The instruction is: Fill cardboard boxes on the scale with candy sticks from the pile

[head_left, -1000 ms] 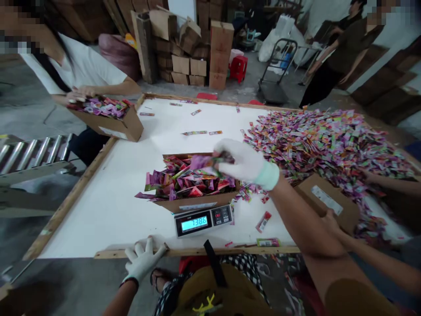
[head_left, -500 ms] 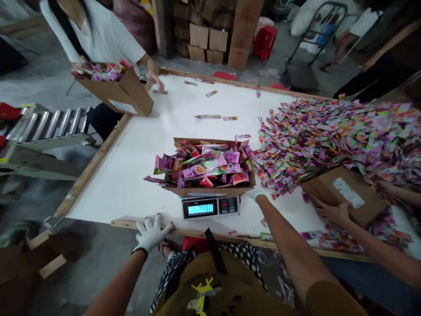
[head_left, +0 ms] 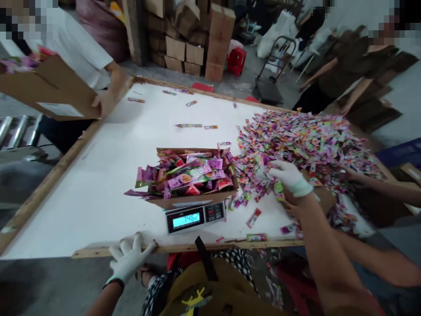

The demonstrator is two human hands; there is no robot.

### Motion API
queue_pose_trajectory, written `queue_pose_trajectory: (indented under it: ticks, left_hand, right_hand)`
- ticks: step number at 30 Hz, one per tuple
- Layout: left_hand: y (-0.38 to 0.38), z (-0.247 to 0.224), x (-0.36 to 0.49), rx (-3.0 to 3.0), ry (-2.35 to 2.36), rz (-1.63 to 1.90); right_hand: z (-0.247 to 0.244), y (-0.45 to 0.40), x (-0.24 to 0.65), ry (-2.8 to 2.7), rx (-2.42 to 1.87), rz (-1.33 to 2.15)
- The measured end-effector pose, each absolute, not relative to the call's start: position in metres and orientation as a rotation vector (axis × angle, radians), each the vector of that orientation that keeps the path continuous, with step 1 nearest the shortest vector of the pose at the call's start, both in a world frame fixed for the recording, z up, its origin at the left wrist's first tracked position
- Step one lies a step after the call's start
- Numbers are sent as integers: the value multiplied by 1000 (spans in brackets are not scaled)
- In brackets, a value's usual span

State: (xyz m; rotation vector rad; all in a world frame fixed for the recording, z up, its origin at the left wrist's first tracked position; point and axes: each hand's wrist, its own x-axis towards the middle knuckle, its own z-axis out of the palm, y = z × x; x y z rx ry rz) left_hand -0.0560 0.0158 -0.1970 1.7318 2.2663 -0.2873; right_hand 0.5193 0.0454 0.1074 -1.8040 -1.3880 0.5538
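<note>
My left hand (head_left: pixel 127 259), in a white glove, is open with fingers spread at the table's near wooden edge. My right hand (head_left: pixel 289 176), also gloved, is at the near left side of the packet pile (head_left: pixel 309 140). Its fingers are curled around a few small stick-shaped packets (head_left: pixel 263 161), blurred at the fingertips. In front of me an open cardboard box (head_left: pixel 194 201) heaped with purple, pink and green packets (head_left: pixel 194 173) sits on a digital scale (head_left: pixel 194 218). The lit display seems to read 7462.
Loose packets (head_left: pixel 189 126) lie about the white table (head_left: pixel 131 175). At the far left a person holds a filled box (head_left: pixel 66 98). To my right, another person's arm (head_left: pixel 371 254) reaches beside a partly hidden box (head_left: pixel 324 199). Red stools and a hand truck (head_left: pixel 271 81) stand beyond.
My right hand has moved from beside the scale to the pile at right. The display reading has dropped slightly. The person at left has lifted their box off the table; the view has shifted right.
</note>
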Motion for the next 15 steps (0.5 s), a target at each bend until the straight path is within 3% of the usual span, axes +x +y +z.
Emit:
queue_pose_trajectory:
  ticks: [4, 7, 12, 15]
  left_hand:
    - [17, -199, -57, 1719, 2266, -325]
    - [18, -188, -53, 1686, 2254, -392]
    - [17, -174, -49, 1645, 2230, -427]
    - [15, -173, -47, 1638, 2232, -413]
  right_hand:
    - [177, 45, 491, -1319, -1310, 718]
    - [201, 69, 431, -1578, -1017, 865]
    - [197, 102, 383, -2113, -955, 878]
    - [171, 93, 412, -1853, -995, 894]
